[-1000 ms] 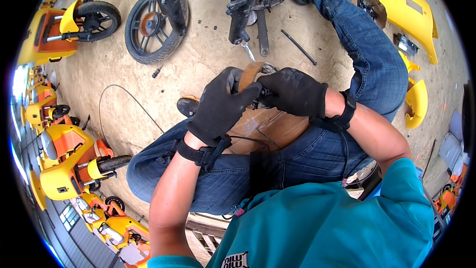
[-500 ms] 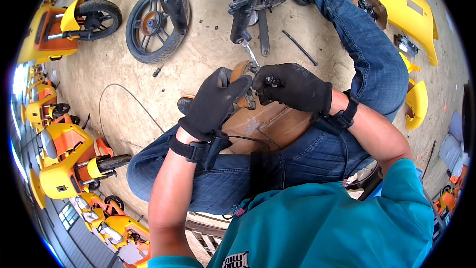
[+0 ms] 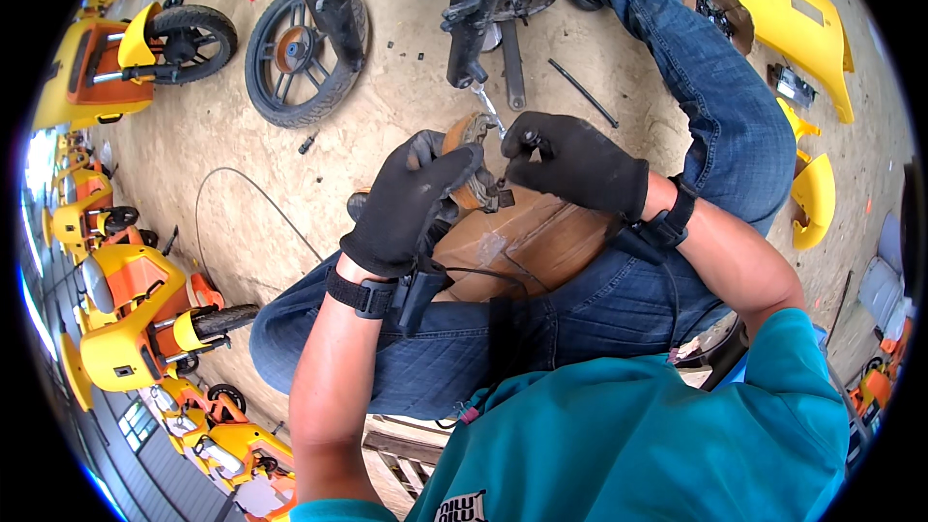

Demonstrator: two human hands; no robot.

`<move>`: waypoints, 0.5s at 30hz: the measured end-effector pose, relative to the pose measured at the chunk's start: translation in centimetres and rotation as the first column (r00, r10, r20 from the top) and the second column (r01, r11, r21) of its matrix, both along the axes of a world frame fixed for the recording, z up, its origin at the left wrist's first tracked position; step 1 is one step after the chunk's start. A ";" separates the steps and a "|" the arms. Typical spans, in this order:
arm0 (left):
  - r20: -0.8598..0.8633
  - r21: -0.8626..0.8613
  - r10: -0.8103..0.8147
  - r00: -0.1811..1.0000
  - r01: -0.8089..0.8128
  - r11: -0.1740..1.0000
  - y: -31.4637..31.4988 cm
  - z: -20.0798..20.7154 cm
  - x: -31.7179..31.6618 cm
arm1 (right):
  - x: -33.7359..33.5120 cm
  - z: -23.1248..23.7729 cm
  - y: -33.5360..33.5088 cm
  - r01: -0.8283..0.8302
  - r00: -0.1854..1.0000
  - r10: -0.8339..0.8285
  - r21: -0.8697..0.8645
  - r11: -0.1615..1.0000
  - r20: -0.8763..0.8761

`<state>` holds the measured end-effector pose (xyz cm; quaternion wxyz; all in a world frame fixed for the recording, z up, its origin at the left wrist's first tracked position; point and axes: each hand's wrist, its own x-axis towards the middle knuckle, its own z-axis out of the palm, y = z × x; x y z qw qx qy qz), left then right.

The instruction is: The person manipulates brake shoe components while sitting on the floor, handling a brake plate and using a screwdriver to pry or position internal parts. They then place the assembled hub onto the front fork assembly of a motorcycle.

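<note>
My left hand (image 3: 401,198), in a black glove, is closed around what looks like a drum brake shoe assembly (image 3: 471,191), with a rusty-brown curved rim and dark metal fittings. My right hand (image 3: 577,159), gloved too, is pinched on a small black cylindrical piece (image 3: 531,139) just right of the assembly, with a narrow gap between them. Its far end is hidden by the fingers. Below both hands a brown cardboard box (image 3: 527,242) lies across my lap. A silver wrench (image 3: 490,108) shows just beyond the hands, by the lower end of a black fork leg (image 3: 468,53).
A spoked wheel (image 3: 302,53) lies at the far left, and a black rod (image 3: 583,93) on the floor ahead. Yellow body panels (image 3: 793,24) lie at the right. Several yellow-orange scooters (image 3: 135,314) stand along the left. A thin cable (image 3: 227,171) curves over the floor.
My right hand has drawn slightly away from the brake shoe assembly, opening a gap. My left hand has shifted a little left and tilted the assembly, so more of its inner side shows.
</note>
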<state>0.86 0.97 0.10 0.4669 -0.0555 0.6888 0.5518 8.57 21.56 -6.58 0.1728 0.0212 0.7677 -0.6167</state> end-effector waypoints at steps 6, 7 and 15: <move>-0.063 -0.013 -0.005 0.998 0.005 1.000 -0.5 0.0 -0.2 | -0.8 -1.9 0.5 0.112 0.973 -0.097 -0.059 0.992 0.208; -0.030 0.006 0.014 0.999 -0.014 1.000 -0.4 0.0 -0.2 | -0.9 -2.0 0.6 0.141 0.951 -0.104 -0.108 0.984 0.292; -0.021 0.262 -0.120 0.993 0.122 0.957 -0.6 2.3 -1.0 | -3.3 -2.9 3.8 -0.138 0.956 0.226 -0.395 0.908 0.185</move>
